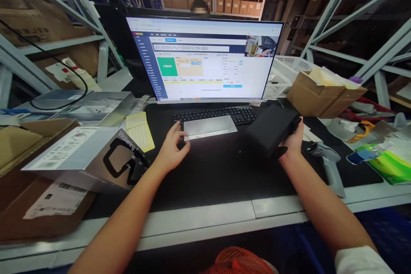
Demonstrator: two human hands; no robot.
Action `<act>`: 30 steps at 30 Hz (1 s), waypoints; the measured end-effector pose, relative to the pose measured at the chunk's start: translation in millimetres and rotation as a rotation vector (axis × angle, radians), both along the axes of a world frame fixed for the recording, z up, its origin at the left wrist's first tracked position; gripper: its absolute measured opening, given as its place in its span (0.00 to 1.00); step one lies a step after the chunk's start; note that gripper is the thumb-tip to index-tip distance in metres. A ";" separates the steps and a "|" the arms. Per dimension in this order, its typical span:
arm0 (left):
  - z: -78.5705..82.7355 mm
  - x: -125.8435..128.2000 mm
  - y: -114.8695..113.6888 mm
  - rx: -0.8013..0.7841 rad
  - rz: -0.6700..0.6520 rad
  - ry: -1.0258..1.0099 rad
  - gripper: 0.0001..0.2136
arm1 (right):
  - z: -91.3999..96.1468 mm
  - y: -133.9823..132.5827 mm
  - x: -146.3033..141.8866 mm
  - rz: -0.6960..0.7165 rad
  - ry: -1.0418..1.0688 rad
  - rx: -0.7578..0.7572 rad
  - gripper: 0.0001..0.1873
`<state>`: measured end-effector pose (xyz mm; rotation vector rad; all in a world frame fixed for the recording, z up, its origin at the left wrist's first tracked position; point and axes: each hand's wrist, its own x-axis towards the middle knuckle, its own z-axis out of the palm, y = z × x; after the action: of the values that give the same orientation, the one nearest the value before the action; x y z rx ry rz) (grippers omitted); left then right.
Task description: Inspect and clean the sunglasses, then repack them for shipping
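Note:
My right hand (293, 137) grips a black box (272, 128) from its right side and holds it above the desk. The box is slightly blurred. My left hand (173, 147) lies at the left end of a shallow white open-topped box (208, 127), fingers spread and fingertips at its corner. That white box sits just in front of the black keyboard (218, 113) and partly covers it. To the left of my left hand, a printed carton (93, 154) with a goggle-like picture rests on an open cardboard box (41, 205).
A monitor (205, 60) stands behind the keyboard. A grey barcode scanner (327, 167) lies right of my right forearm. Yellow label sheets (139, 132) are at left. Cardboard boxes (316, 92), a white basket (279, 79) and a green packet (391, 162) crowd the right side.

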<state>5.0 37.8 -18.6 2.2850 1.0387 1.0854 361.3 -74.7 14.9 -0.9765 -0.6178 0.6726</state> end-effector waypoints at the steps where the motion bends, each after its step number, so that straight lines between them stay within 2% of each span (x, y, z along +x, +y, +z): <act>1: 1.7 2.9 -4.7 0.076 0.045 -0.007 0.12 | -0.8 -2.3 -6.7 0.017 -0.013 -0.011 0.39; 3: 8.0 11.5 -23.6 0.248 0.083 -0.043 0.11 | -2.4 -7.3 -20.5 0.047 -0.036 -0.040 0.38; 5: 15.2 23.5 -51.4 0.272 0.000 -0.109 0.06 | -4.3 -12.6 -34.6 0.088 -0.068 -0.081 0.39; 7: 17.8 37.1 -79.4 0.039 -0.164 -0.130 0.07 | -7.3 -17.6 -48.9 0.143 -0.131 -0.124 0.42; 9: 12.5 49.5 -98.8 -0.308 -0.341 -0.125 0.20 | -11.9 -21.7 -62.6 0.208 -0.219 -0.143 0.45; 12: -4.3 60.7 -104.6 -0.773 -0.601 -0.249 0.44 | -21.7 -24.1 -75.8 0.303 -0.290 -0.134 0.46; 14: -11.8 61.1 -96.8 -0.957 -0.686 -0.391 0.49 | -28.1 -22.1 -75.5 0.318 -0.252 -0.126 0.41; 16: -10.8 55.3 -85.5 -1.002 -0.684 -0.481 0.49 | -32.6 -17.9 -67.9 0.289 -0.221 -0.112 0.34; 18: -2.2 44.4 -74.2 -0.961 -0.638 -0.499 0.47 | -34.4 -13.4 -56.9 0.258 -0.251 -0.090 0.28; 21: 15.4 25.1 -61.1 -0.910 -0.564 -0.383 0.43 | -32.4 -9.2 -45.2 0.292 -0.334 -0.126 0.24; 24: 26.4 11.6 -54.4 -0.937 -0.459 -0.185 0.39 | -26.6 -9.2 -43.7 0.369 -0.443 -0.306 0.22; 27: 29.0 6.0 -51.3 -0.941 -0.382 -0.051 0.37 | -21.2 -10.6 -44.2 0.433 -0.609 -0.494 0.13; 30: 30.3 2.1 -49.9 -0.880 -0.371 0.165 0.48 | -19.5 -11.2 -41.1 0.599 -0.849 -0.610 0.04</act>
<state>7.2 -12.1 11.8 1.7311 0.8551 0.2015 320.2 -85.9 -4.6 -1.6916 -1.5481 0.9996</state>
